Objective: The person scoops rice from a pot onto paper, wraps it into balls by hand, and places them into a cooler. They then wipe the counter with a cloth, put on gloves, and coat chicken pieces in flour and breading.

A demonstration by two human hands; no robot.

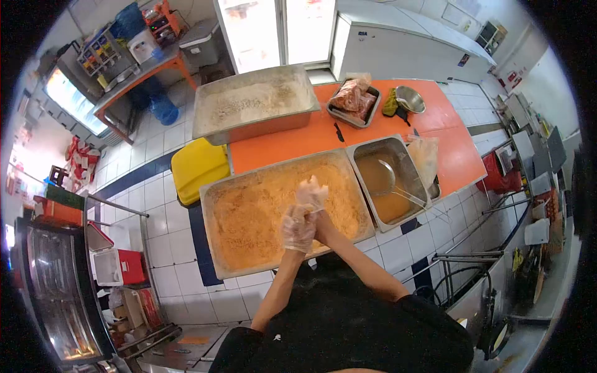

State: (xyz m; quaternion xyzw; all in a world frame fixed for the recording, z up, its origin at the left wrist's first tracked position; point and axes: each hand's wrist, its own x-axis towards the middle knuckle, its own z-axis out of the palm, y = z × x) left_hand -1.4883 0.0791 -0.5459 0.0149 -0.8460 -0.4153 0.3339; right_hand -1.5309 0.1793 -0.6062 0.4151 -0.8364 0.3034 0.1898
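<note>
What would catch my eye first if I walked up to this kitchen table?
The big tray of orange crumbs at the middle of the orange table stands out most, with the person's gloved left hand and right hand pressed together above it. Just right of it sits a steel pan of brownish liquid, and behind it a second tray of pale, flour-like coating.

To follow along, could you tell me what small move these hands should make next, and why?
Probably lower and open them over the crumbs: left hand and right hand are pressed together above the crumb tray; anything between them is hidden.
</note>
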